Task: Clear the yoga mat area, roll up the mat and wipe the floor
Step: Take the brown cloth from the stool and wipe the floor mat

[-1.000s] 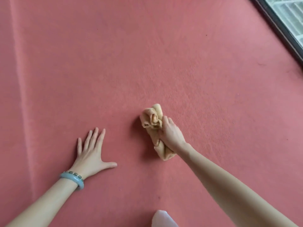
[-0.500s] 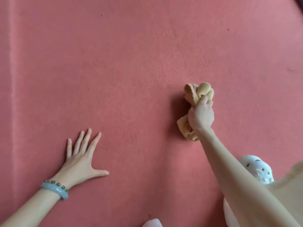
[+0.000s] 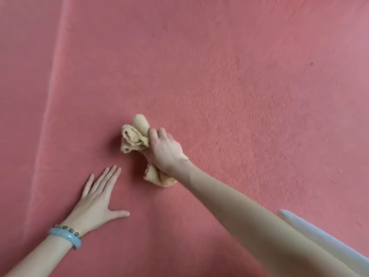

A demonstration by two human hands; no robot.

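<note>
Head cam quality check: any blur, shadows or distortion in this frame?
Head view: soft overall, no glare; cloth casts a short shadow to its left; straight carpet crease at left leans, likely wide-angle distortion; right hand and left hand fairly sharp.

The single head-worn camera looks steeply down and forward from close above the red carpeted floor [image 3: 239, 76], its wide angle taking in both forearms reaching away from the lower edge, with no second view sharing the scene.
</note>
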